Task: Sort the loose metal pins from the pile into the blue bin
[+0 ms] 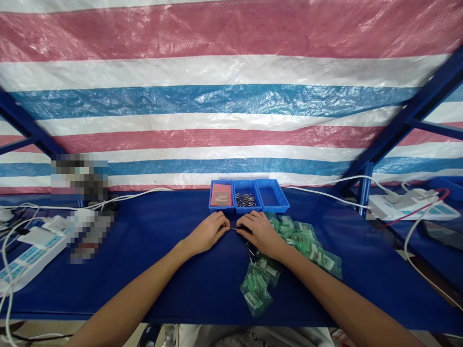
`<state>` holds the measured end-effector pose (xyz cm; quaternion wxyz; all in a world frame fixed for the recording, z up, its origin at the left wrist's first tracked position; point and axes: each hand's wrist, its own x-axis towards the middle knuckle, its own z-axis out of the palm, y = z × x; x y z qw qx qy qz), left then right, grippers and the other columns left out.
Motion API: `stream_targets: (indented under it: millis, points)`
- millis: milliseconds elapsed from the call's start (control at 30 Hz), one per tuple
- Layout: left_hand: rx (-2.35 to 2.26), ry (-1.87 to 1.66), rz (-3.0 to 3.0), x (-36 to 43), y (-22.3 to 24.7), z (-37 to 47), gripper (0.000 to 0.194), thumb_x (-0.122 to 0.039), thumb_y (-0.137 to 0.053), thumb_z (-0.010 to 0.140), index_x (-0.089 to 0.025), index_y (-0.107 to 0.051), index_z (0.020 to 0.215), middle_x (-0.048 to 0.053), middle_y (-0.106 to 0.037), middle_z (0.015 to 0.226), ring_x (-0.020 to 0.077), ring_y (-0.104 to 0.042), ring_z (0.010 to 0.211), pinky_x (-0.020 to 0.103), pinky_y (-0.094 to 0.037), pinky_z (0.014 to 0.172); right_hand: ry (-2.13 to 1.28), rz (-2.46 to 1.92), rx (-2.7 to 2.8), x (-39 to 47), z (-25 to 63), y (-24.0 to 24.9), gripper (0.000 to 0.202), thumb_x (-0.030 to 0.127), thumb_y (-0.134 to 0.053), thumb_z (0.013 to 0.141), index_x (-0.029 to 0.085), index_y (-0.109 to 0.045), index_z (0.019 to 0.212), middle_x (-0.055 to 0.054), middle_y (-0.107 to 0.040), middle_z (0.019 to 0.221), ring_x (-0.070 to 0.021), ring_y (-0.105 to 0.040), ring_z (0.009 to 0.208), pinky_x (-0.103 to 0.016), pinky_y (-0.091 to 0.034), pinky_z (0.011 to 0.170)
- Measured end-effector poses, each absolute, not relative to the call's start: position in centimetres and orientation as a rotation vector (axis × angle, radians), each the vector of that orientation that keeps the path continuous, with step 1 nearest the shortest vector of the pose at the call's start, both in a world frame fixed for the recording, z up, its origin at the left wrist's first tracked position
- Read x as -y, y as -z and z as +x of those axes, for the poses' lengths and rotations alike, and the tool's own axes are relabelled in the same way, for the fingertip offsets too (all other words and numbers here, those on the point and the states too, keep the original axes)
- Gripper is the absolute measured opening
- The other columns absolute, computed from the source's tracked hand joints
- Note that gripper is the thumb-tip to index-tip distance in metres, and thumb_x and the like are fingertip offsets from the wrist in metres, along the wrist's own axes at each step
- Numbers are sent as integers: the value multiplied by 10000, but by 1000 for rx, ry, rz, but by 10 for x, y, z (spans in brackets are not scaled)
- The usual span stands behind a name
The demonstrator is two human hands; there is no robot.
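My left hand (pixel 208 233) and my right hand (pixel 261 233) meet over the blue tabletop, each closed in a pinch. Between their fingertips runs a short, thin, pale rod (pixel 233 229), one end in each hand; its exact kind is too small to make out. Below my right palm lie a few thin dark metal pieces (pixel 249 247), partly hidden by the hand. Small clear bags with green and white contents (pixel 256 289) lie beside and under my right wrist. Just beyond my fingers, a blue bin (pixel 248 210) holds many dark, slender metal pieces (pixel 246 200).
A left bin (pixel 221 209) holds a red card (pixel 221 189) and pale small pieces; a right bin (pixel 273 210) adjoins the middle one. Power strips (pixel 32 255) with white cables stand at far left and right (pixel 412 208). Blue frame posts and a striped sheet (pixel 231 101) enclose the back.
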<state>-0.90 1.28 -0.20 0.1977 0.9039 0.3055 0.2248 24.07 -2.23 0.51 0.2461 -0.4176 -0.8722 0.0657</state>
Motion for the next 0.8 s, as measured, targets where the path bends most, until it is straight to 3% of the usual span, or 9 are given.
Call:
stream_targets:
  millis: [800]
  points:
    - [-869, -625, 2514, -11, -3, -8, 206, -349, -463, 1137, -203, -594, 1074, 64, -620, 1047, 214, -597, 992, 344, -515, 911, -280, -1146, 2219, 19, 241, -2, 124, 213, -518, 1108, 234, -608, 1026, -67, -690, 1067, -255, -619, 1003, -391, -412, 869]
